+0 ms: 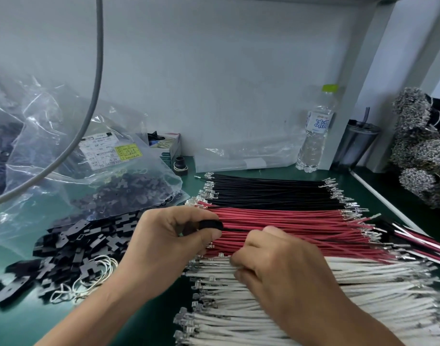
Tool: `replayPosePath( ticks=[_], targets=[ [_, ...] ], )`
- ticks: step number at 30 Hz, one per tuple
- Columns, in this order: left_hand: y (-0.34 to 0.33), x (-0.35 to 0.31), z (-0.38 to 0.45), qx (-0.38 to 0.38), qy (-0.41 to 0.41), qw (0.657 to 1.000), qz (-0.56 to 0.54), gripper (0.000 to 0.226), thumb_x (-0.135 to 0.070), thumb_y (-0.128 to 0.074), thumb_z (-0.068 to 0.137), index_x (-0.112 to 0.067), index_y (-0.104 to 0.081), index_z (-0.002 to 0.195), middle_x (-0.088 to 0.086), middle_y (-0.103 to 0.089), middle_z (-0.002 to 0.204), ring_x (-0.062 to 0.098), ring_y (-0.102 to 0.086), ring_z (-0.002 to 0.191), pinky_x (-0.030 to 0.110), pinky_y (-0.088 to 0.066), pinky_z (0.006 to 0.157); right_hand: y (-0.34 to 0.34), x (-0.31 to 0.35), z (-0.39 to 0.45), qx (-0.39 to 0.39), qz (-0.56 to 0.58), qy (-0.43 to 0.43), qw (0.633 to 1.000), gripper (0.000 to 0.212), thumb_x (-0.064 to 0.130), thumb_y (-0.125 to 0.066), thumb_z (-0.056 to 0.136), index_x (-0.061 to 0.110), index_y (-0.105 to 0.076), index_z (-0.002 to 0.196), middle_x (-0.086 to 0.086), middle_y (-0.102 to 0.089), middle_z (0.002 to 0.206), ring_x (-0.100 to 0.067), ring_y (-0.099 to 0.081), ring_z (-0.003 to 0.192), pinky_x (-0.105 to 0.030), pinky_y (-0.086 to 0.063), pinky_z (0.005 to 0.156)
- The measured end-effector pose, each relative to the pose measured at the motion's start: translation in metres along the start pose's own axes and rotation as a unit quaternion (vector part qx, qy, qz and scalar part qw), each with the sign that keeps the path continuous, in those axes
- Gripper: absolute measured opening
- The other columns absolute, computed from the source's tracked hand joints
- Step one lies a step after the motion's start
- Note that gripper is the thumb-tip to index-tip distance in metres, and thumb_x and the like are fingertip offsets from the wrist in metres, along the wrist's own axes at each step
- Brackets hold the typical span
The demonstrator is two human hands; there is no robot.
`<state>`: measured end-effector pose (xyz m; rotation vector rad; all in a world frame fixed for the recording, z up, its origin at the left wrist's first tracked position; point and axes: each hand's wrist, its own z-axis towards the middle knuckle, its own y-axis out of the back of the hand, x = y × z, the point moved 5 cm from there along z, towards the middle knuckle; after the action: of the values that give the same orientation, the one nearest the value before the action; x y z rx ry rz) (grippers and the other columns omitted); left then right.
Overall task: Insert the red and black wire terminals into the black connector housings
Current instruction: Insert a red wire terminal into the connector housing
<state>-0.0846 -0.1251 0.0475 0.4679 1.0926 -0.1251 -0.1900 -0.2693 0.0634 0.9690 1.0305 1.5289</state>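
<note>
The green-matted bench (21, 318) carries flat rows of black wires (271, 191), red wires (288, 221) and white wires (363, 283), loose black plastic connector housings (71, 248), clear plastic bags (51, 156) and a clear water bottle (316, 131).

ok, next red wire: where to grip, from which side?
Pinch the insulation just behind the left-end terminal of a red wire, coming from above. The wires lie flat, side by side, terminals aligned at the left edge, so only the top is free.

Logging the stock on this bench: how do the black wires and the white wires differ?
The black wires lie farthest from the person, beyond the red wires; the white wires lie nearest. The black wires lie untouched, while the right hand rests over the white wires' near end. The white wires look thicker. Both lie side by side with metal terminals at both ends.
</note>
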Motion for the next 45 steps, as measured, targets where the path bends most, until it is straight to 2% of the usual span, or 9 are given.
replayPosePath(
  ticks=[2, 9, 12, 15, 20, 26, 36, 41, 45],
  targets=[
    [0.0, -0.001, 0.0, -0.001, -0.005, 1.0, 0.001, 0.025, -0.016, -0.088, 0.075, -0.038, -0.082, 0.086, 0.0, -0.075, 0.067, 0.01, -0.065, 0.055, 0.019, -0.053, 0.055, -0.004, -0.008, 0.0, -0.004, 0.054, -0.044, 0.998, 0.018, 0.05, -0.059, 0.094, 0.036, -0.066, 0.103, 0.016, -0.056, 0.098, -0.003, -0.045, 0.097, -0.027, -0.045, 0.076],
    [0.001, 0.004, 0.002, 0.006, 0.008, 1.0, -0.024, 0.02, -0.023, -0.088, 0.072, -0.036, -0.083, 0.086, 0.0, -0.076, 0.07, 0.012, -0.068, 0.058, 0.02, -0.055, 0.057, -0.003, -0.011, -0.001, -0.006, 0.095, -0.047, 0.994, 0.008, 0.041, -0.056, 0.096, 0.033, -0.055, 0.095, 0.021, -0.054, 0.097, 0.001, -0.043, 0.099, -0.022, -0.04, 0.081],
    [0.003, 0.008, 0.004, 0.024, 0.03, 0.996, -0.078, 0.022, -0.026, -0.086, 0.067, -0.031, -0.084, 0.088, 0.007, -0.079, 0.077, 0.02, -0.073, 0.064, 0.029, -0.062, 0.063, 0.009, -0.019, -0.002, -0.022, 0.155, -0.033, 0.987, 0.005, 0.034, -0.056, 0.098, 0.037, -0.059, 0.099, 0.021, -0.059, 0.097, -0.001, -0.054, 0.098, -0.021, -0.044, 0.077],
    [0.003, 0.009, 0.005, 0.031, 0.044, 0.993, -0.101, 0.024, -0.024, -0.087, 0.064, -0.027, -0.084, 0.088, 0.009, -0.08, 0.082, 0.022, -0.075, 0.069, 0.024, -0.061, 0.067, 0.018, -0.022, -0.004, -0.058, 0.187, -0.028, 0.98, 0.013, 0.036, -0.051, 0.1, 0.04, -0.063, 0.101, 0.019, -0.058, 0.097, -0.005, -0.059, 0.089, -0.02, -0.042, 0.066],
    [0.003, 0.002, 0.004, 0.023, 0.052, 0.989, -0.133, 0.026, -0.009, -0.084, 0.062, -0.019, -0.084, 0.086, 0.014, -0.079, 0.08, 0.023, -0.073, 0.063, 0.023, -0.061, 0.065, 0.011, -0.021, -0.005, -0.073, 0.161, -0.026, 0.984, 0.01, 0.046, -0.067, 0.088, 0.036, -0.067, 0.085, 0.018, -0.057, 0.094, -0.006, -0.06, 0.086, -0.022, -0.047, 0.066],
    [0.001, -0.01, 0.001, 0.035, 0.064, 0.983, -0.169, 0.024, -0.004, -0.082, 0.062, -0.011, -0.084, 0.086, 0.016, -0.078, 0.078, 0.02, -0.072, 0.058, 0.016, -0.055, 0.056, 0.024, -0.029, -0.007, -0.206, 0.186, -0.052, 0.959, 0.009, 0.033, -0.066, 0.094, 0.032, -0.07, 0.086, 0.015, -0.055, 0.087, -0.012, -0.06, 0.079, -0.019, -0.045, 0.06],
    [0.001, -0.014, -0.001, 0.042, 0.084, 0.983, -0.159, 0.03, -0.022, -0.086, 0.057, -0.017, -0.084, 0.087, 0.014, -0.078, 0.077, 0.02, -0.073, 0.06, 0.02, -0.056, 0.053, 0.031, -0.026, -0.011, -0.254, 0.162, -0.042, 0.953, 0.006, 0.029, -0.069, 0.088, 0.027, -0.073, 0.084, 0.017, -0.056, 0.084, -0.011, -0.06, 0.08, -0.019, -0.046, 0.063],
    [0.001, -0.012, -0.001, 0.048, 0.082, 0.982, -0.163, 0.027, -0.02, -0.086, 0.06, -0.018, -0.084, 0.087, 0.014, -0.078, 0.078, 0.02, -0.072, 0.06, 0.02, -0.054, 0.052, 0.034, -0.024, -0.012, -0.267, 0.176, -0.029, 0.947, 0.006, 0.026, -0.071, 0.087, 0.024, -0.076, 0.086, 0.016, -0.056, 0.084, -0.01, -0.06, 0.077, -0.014, -0.042, 0.064],
    [0.0, -0.013, -0.001, 0.049, 0.081, 0.981, -0.168, 0.028, -0.017, -0.086, 0.06, -0.016, -0.084, 0.088, 0.015, -0.078, 0.077, 0.02, -0.072, 0.059, 0.021, -0.054, 0.052, 0.032, -0.022, -0.011, -0.258, 0.177, -0.023, 0.95, 0.007, 0.027, -0.07, 0.088, 0.024, -0.077, 0.087, 0.016, -0.057, 0.084, -0.01, -0.062, 0.077, -0.026, -0.05, 0.06]
  ],
)
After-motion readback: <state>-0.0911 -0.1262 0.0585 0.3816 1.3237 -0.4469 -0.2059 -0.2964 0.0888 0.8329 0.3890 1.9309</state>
